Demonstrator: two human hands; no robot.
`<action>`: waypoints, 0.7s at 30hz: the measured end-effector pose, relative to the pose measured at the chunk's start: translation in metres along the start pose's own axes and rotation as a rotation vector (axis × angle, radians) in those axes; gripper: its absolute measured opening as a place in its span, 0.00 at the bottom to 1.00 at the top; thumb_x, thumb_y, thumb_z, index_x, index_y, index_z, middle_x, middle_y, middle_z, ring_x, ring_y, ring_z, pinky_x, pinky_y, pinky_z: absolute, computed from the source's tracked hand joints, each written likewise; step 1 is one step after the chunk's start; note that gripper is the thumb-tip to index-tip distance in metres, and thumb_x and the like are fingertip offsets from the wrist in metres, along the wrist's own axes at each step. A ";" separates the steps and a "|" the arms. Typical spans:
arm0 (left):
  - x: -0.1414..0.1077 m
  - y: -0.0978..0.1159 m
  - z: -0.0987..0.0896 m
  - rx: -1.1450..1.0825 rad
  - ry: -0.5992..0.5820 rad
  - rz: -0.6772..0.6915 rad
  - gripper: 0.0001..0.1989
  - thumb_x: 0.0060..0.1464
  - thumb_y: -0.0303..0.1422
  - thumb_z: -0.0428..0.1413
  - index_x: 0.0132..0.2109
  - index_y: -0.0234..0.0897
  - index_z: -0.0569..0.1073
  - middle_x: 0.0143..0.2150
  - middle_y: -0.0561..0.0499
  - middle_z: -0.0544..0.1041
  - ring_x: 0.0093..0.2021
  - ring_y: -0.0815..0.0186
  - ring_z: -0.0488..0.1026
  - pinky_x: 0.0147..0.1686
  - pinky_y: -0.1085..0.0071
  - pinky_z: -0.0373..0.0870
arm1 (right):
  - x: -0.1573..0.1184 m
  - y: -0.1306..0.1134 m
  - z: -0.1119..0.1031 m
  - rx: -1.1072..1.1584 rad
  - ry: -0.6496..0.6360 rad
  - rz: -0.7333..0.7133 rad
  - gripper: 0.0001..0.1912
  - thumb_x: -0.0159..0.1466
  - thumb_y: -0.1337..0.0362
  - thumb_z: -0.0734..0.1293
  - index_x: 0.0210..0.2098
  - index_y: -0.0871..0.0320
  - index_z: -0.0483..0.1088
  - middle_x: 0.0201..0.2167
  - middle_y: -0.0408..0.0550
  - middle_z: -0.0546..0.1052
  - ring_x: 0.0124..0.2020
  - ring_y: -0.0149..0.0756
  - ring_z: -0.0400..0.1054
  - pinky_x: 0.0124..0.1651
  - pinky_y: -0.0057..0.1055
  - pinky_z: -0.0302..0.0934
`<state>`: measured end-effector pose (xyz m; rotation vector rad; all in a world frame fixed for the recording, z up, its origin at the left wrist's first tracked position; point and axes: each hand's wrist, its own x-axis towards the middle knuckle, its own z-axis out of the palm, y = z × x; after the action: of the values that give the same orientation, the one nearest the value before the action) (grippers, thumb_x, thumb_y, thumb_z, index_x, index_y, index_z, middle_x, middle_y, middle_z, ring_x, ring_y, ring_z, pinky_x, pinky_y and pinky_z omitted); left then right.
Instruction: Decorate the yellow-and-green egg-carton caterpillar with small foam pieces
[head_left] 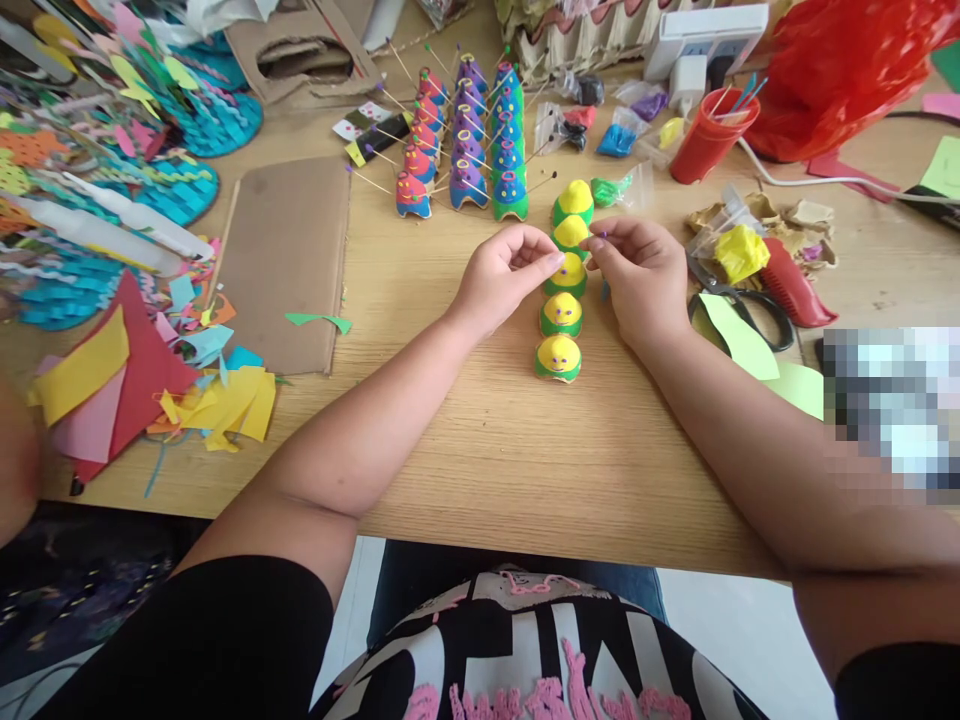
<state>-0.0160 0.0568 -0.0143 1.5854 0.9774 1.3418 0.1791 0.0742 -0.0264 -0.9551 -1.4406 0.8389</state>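
Observation:
A column of yellow-topped green egg-carton cups (560, 314) stands on the table in front of me. The two nearest cups have small purple eyes and a mouth line; a purple dot shows on the third. My left hand (510, 270) is closed in a pinch, its fingertips against the left side of the third cup. Whether anything sits between them is hidden. Just right of the column, my right hand (637, 265) pinches a tiny purple clay bit (604, 236) between thumb and forefinger.
Behind stand painted egg-carton caterpillars (469, 135) with pins sticking out. Cardboard (281, 260) and paper scraps (225, 405) lie left. To the right are scissors (780, 320), a red cup (712, 135), clay packets (619, 138) and a power strip (705, 40).

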 end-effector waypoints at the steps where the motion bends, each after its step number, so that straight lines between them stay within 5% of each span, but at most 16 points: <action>1: 0.000 -0.001 -0.001 -0.010 0.016 0.020 0.04 0.66 0.32 0.67 0.41 0.40 0.79 0.38 0.56 0.80 0.38 0.73 0.77 0.42 0.73 0.75 | 0.000 -0.001 0.000 0.003 -0.001 0.001 0.13 0.69 0.50 0.75 0.45 0.52 0.80 0.40 0.44 0.84 0.40 0.35 0.81 0.43 0.37 0.79; 12: 0.001 -0.012 -0.002 0.016 0.106 0.110 0.20 0.66 0.55 0.63 0.44 0.43 0.79 0.40 0.53 0.81 0.40 0.70 0.77 0.44 0.70 0.77 | -0.005 -0.012 -0.002 -0.025 0.036 0.072 0.27 0.71 0.35 0.65 0.43 0.51 0.79 0.34 0.45 0.83 0.35 0.35 0.80 0.39 0.37 0.78; 21: -0.005 0.002 0.002 0.165 0.090 0.131 0.14 0.70 0.49 0.61 0.46 0.44 0.79 0.42 0.53 0.82 0.41 0.68 0.77 0.45 0.68 0.76 | -0.002 -0.004 -0.001 0.013 0.059 0.036 0.24 0.67 0.37 0.72 0.46 0.51 0.76 0.39 0.45 0.84 0.42 0.39 0.82 0.46 0.42 0.80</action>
<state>-0.0145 0.0514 -0.0147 1.7506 1.0777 1.4647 0.1796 0.0702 -0.0235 -0.9907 -1.3695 0.8380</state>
